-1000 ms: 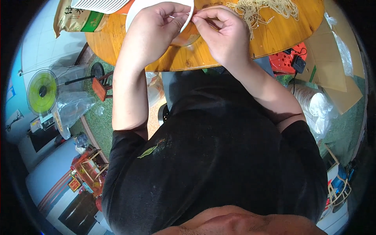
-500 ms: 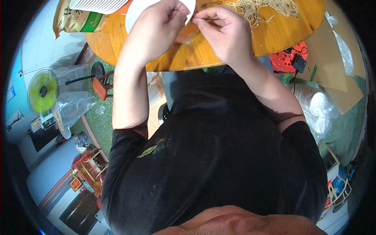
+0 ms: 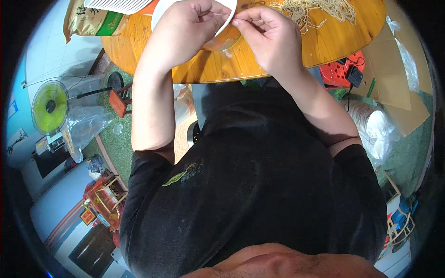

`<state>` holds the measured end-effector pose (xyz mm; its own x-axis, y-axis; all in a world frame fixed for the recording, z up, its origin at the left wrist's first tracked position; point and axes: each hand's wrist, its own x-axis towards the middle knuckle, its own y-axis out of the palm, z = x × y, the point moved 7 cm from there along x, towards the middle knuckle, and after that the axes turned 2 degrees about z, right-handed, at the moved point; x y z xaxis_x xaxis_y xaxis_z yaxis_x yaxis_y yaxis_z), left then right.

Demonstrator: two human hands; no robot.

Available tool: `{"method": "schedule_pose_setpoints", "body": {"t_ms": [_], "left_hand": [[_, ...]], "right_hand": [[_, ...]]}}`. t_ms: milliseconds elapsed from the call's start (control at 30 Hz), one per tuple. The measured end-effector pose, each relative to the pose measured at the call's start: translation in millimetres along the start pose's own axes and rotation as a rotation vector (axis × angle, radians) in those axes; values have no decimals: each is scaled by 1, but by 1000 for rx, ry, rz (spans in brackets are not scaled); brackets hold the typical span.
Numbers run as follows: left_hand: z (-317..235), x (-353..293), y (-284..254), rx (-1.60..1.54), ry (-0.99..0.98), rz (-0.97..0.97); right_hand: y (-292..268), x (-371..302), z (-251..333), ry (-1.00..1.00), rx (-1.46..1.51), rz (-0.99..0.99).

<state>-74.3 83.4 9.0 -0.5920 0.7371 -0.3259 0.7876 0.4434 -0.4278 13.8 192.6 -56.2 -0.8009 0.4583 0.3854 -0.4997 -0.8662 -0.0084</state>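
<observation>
Both hands meet at twelve o'clock over the round wooden table point(image 3: 324, 44). The left hand point(image 3: 192, 23) and the right hand point(image 3: 266, 30) each pinch with narrow fingers one thin pale strand point(image 3: 228, 15) between them, above a white plate point(image 3: 160, 9). A heap of noodles point(image 3: 315, 9) lies at one o'clock.

Black short-sleeve T-shirt point(image 3: 259, 185), loose fit, small green leaf-shaped mark on chest w/ fine pale specks around. Sleeves end approx. at upper arm. Forearms bare, no watch, no rings, no gloves. Left hand point(image 3: 185, 28) and right hand point(image 3: 273, 39) bare too.
</observation>
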Motion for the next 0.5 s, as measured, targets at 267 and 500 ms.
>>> {"method": "schedule_pose_setpoints", "body": {"t_ms": [267,500], "left_hand": [[-5,-1,2,5,44,-61],[3,2,-15,-4,97,-127]], "right_hand": [[0,4,-13,26,122,48],[0,1,-21,78,143,83]]}}
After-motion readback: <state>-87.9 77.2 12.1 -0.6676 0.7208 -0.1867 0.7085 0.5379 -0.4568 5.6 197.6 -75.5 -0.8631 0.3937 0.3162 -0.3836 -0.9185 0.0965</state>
